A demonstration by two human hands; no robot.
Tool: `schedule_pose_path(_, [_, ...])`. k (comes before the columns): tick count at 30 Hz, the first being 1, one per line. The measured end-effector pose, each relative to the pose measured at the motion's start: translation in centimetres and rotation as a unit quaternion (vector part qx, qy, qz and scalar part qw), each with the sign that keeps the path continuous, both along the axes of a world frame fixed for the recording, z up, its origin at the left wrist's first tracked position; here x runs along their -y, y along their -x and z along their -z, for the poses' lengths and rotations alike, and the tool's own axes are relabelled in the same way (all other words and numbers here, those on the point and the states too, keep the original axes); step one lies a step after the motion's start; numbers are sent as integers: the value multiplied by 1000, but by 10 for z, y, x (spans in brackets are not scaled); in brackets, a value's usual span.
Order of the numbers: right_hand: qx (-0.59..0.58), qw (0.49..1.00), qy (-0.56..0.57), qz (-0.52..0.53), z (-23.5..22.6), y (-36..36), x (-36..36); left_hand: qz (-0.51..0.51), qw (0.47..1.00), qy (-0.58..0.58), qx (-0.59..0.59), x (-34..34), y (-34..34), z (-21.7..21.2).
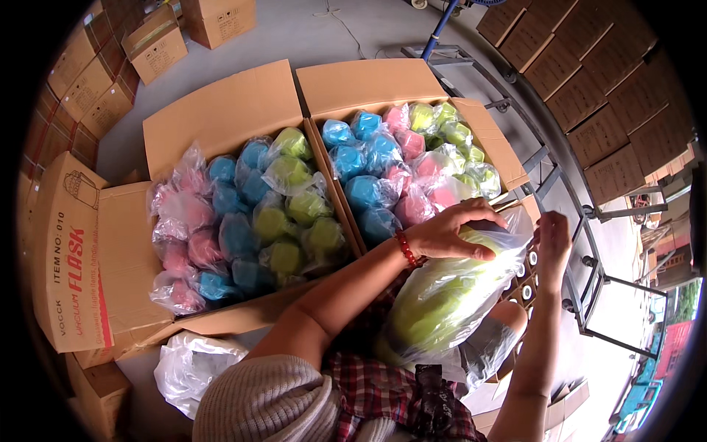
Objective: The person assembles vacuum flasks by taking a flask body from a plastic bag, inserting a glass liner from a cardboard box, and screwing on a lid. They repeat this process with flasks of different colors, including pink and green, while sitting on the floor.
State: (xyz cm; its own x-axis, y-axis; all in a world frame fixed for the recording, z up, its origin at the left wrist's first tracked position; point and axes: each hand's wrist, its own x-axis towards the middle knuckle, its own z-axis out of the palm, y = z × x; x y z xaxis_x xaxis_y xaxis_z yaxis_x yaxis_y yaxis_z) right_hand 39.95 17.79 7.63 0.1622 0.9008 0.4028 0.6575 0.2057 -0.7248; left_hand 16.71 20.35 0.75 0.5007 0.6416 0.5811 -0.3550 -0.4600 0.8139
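A large light-green flask (434,302) in a clear plastic bag lies tilted across my lap. My left hand (458,234), with a red bead bracelet at the wrist, curls its thumb and fingers round the flask's upper end through the plastic. My right hand (552,247) is closed beside the bag's mouth; whether its fingers pinch the plastic is hidden. Beyond my left arm, two open cartons stand side by side. Bagged pink, blue and green flasks fill the left carton (213,320) in rows, and similar ones pack the right carton (368,81).
Crumpled white plastic (193,368) lies by my left side. Under my right arm, a divided carton (524,283) shows white round tops. A grey metal trolley frame (549,177) runs along the right, before stacked cartons (604,125). More cartons (155,48) stand at the far left.
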Motion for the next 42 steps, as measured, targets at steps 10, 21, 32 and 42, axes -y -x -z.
schedule_pose_path(10, [-45,961,229,-151,149,32,151,-394,780,428,230,-17,21,138])
schedule_pose_path(21, [-349,843,298,-279,128,76,125,-219,686,517,463,-82,36,161])
schedule_pose_path(32, [-408,910,58,-45,101,61,-59,-291,700,494,426,-237,-23,117])
schedule_pose_path(42, [-364,913,155,-99,177,38,-275,-600,738,8,-309,-320,-21,249])
